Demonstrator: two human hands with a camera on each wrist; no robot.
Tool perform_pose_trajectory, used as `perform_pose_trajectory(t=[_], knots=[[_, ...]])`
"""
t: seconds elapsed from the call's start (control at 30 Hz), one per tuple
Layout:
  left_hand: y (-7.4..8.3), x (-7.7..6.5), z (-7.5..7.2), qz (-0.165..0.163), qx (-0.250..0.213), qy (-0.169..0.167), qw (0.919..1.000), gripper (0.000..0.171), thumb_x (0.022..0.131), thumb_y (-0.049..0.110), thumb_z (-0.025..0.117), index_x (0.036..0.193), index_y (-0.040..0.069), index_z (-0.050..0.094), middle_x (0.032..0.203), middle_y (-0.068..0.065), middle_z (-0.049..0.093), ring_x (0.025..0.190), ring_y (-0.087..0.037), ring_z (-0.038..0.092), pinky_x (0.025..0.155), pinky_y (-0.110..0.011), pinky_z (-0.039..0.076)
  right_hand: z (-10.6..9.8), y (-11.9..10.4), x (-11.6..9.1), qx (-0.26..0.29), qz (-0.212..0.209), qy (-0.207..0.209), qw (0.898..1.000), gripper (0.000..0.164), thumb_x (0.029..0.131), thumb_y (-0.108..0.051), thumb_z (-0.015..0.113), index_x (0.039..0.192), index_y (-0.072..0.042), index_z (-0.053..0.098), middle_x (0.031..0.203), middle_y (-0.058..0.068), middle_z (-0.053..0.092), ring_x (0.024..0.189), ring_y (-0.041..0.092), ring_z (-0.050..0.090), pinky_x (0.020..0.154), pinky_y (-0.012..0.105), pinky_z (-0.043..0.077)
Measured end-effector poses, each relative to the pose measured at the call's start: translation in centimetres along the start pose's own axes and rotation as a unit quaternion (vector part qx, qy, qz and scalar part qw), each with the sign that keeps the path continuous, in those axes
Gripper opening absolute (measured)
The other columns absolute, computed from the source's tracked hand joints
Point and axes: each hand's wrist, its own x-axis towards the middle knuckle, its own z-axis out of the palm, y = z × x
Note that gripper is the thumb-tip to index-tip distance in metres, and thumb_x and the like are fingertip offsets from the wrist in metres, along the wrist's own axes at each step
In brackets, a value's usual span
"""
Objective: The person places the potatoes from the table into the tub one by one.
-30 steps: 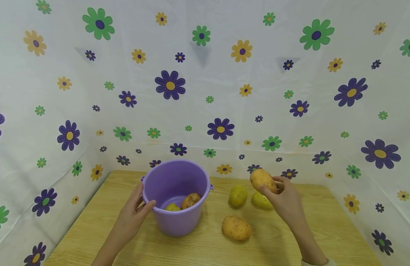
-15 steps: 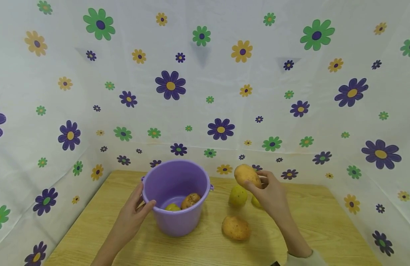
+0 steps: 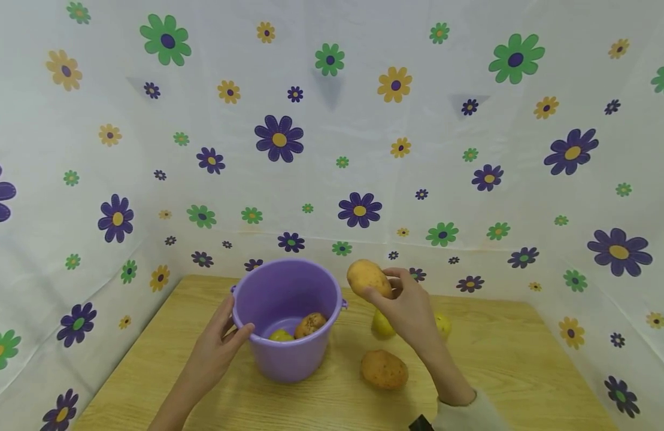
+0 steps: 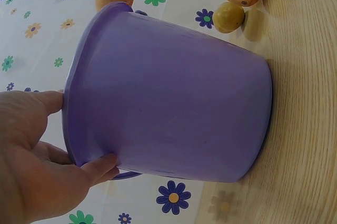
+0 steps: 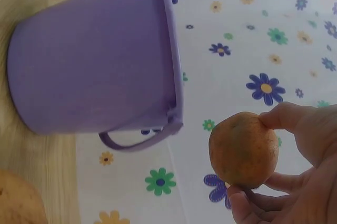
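Note:
A purple bucket (image 3: 291, 362) stands on the table at centre left in the head view. My left hand (image 3: 213, 344) grips its near-left rim, fingers outside and thumb over the edge. Inside lie a brownish potato (image 3: 310, 324) and a yellow-green fruit (image 3: 281, 336). Pinched between thumb and fingers of my right hand (image 3: 409, 308) is a tan potato (image 3: 366, 277), raised just right of the bucket's rim. In the right wrist view the same potato (image 5: 243, 150) hangs beyond the bucket's opening. The bucket's handle (image 5: 139, 142) droops along its side.
Another potato (image 3: 384, 369) lies on the wooden table (image 3: 504, 371) right of the bucket. Behind my right arm are two yellow-green fruits, a left one (image 3: 382, 325) and a right one (image 3: 443, 325), both partly covered. A flower-patterned sheet (image 3: 332, 179) hangs around the back and sides.
My right hand has carried the potato leftward and slightly up, from over the yellow-green fruits to beside the bucket's rim. My left hand and the bucket have stayed put.

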Motion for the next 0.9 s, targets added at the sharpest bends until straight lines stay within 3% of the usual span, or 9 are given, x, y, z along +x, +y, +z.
perform_pose_trajectory(t=[0.33, 0.53, 0.9], knots=[[0.2, 0.0, 0.0, -0.006, 0.001, 0.000, 1.0000, 0.081, 0.105, 0.021, 0.064, 0.165, 0.002, 0.012, 0.171, -0.020, 0.007, 0.150, -0.048, 0.025, 0.116, -0.037, 0.036, 3.6, -2.5, -0.1, 0.033, -0.040, -0.025, 0.998, 0.053, 0.088, -0.033, 0.083, 0.128, -0.006, 0.062, 0.105, 0.011, 0.071, 0.082, 0.021, 0.065, 0.066, 0.028, 0.060], [0.2, 0.0, 0.1, -0.004, 0.002, 0.001, 1.0000, 0.081, 0.105, 0.021, 0.064, 0.165, 0.002, 0.012, 0.171, -0.021, 0.007, 0.150, -0.049, 0.025, 0.116, -0.037, 0.036, 5.7, -3.7, -0.6, 0.031, -0.064, -0.044, 0.997, 0.054, 0.087, -0.038, 0.082, 0.126, -0.006, 0.063, 0.104, 0.009, 0.073, 0.080, 0.016, 0.065, 0.063, 0.027, 0.059], [0.0, -0.1, 0.1, -0.007, 0.007, 0.004, 0.9999, 0.081, 0.105, 0.020, 0.063, 0.165, 0.001, 0.011, 0.170, -0.022, 0.008, 0.149, -0.049, 0.026, 0.115, -0.037, 0.037, 8.6, -5.1, -1.1, 0.013, -0.086, -0.078, 0.993, 0.057, 0.088, -0.043, 0.081, 0.125, -0.002, 0.065, 0.106, 0.009, 0.074, 0.086, 0.015, 0.067, 0.073, 0.028, 0.061]])
